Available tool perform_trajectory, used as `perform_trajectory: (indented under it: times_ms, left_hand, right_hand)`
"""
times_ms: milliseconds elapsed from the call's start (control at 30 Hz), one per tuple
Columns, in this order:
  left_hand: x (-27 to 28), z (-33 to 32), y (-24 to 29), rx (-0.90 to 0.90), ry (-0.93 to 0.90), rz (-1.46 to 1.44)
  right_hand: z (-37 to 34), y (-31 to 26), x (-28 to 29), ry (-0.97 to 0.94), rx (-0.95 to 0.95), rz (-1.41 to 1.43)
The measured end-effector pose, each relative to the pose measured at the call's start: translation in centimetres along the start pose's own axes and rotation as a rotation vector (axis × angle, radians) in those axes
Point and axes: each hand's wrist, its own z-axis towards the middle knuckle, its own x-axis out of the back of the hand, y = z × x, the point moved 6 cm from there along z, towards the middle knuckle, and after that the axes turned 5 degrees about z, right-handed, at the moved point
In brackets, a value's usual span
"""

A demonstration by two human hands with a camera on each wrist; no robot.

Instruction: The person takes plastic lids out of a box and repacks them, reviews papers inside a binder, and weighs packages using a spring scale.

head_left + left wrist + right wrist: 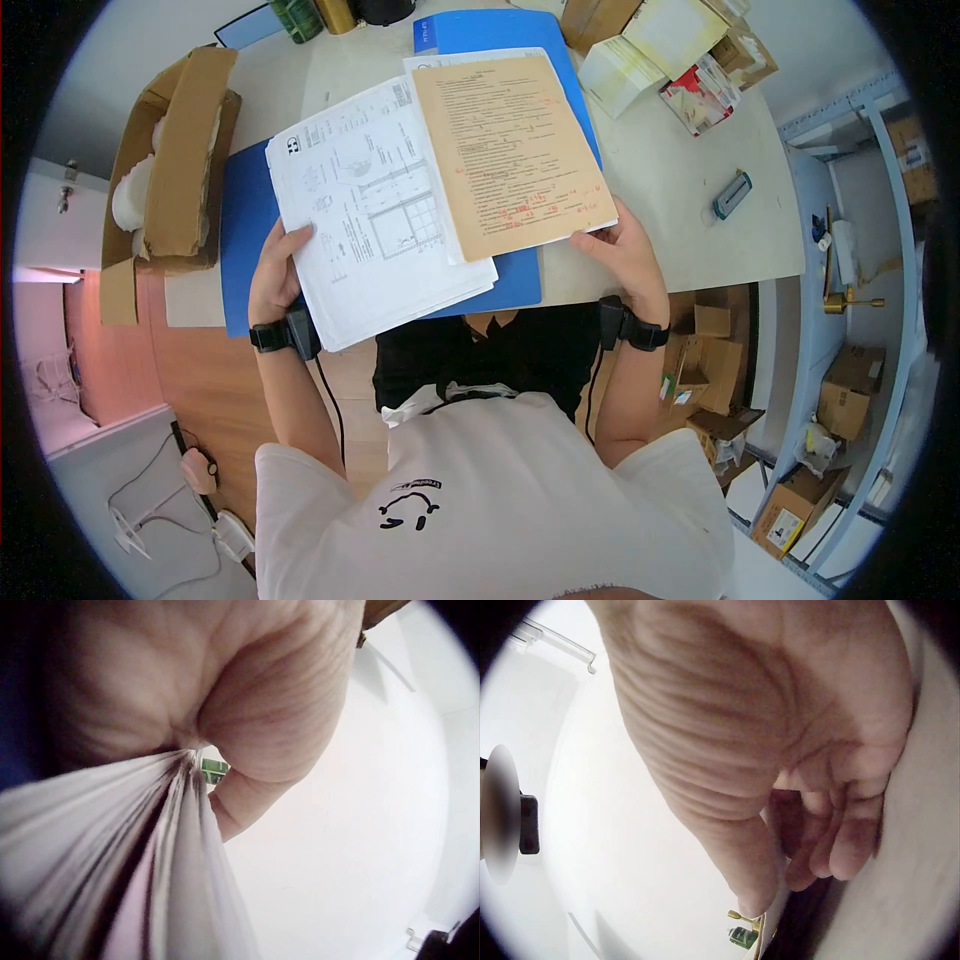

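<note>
In the head view, my left hand (275,268) grips the left edge of a stack of white printed sheets (350,220), thumb on top. The left wrist view shows many fanned page edges (187,885) held in that hand (225,697). My right hand (630,258) pinches the lower right corner of a tan printed sheet (510,150) with red marks, which overlaps the white stack and has white paper under it. Up close, the right hand's (780,750) thumb and curled fingers close round the papers' edge. Blue folders (245,200) lie beneath and behind the papers.
An open cardboard box (190,150) stands at the table's left. Small boxes (700,95) sit at the back right, with a blue-grey object (732,195) nearer. A green can (296,18) is at the back. Shelves (850,230) stand to the right.
</note>
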Motion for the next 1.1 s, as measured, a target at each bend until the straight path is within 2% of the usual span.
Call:
perform_trajectory:
  times_ms: [367, 567, 633, 767, 833, 867, 933, 1067, 1100]
  left_hand:
    - [0.0, 0.0, 0.0, 0.004, -0.005, 0.003]
    - [0.7, 0.2, -0.4, 0.024, 0.001, -0.008]
    - [0.7, 0.1, -0.2, 0.031, 0.017, 0.021]
    - [0.8, 0.1, -0.3, 0.035, 0.056, 0.018]
    - [1.1, 0.2, -0.4, 0.040, 0.030, 0.016]
    - [1.1, 0.1, -0.5, 0.045, 0.037, 0.015]
    - [0.9, 0.0, -0.4, 0.038, 0.021, 0.059]
    - [1.4, 0.2, -0.8, 0.041, 0.030, 0.043]
    - [1.5, 0.1, -0.7, 0.042, 0.046, 0.022]
  right_hand:
    - [0.0, 0.0, 0.0, -0.021, 0.042, 0.079]
    - [0.4, 1.3, 1.2, 0.011, -0.116, -0.036]
    - [0.5, 1.0, 1.2, 0.082, -0.062, -0.001]
    - [0.3, 0.9, 0.6, 0.099, -0.030, 0.010]
    - [-0.1, 0.3, 0.1, 0.148, 0.098, -0.063]
    - [-0.6, -0.1, -0.1, 0.143, 0.091, -0.063]
    - [-1.6, -1.9, 0.0, 0.251, 0.065, -0.629]
    - [-1.7, -3.9, 0.2, 0.296, 0.077, -0.645]
    - [-1.3, -4.1, -0.3, 0.217, 0.050, -0.442]
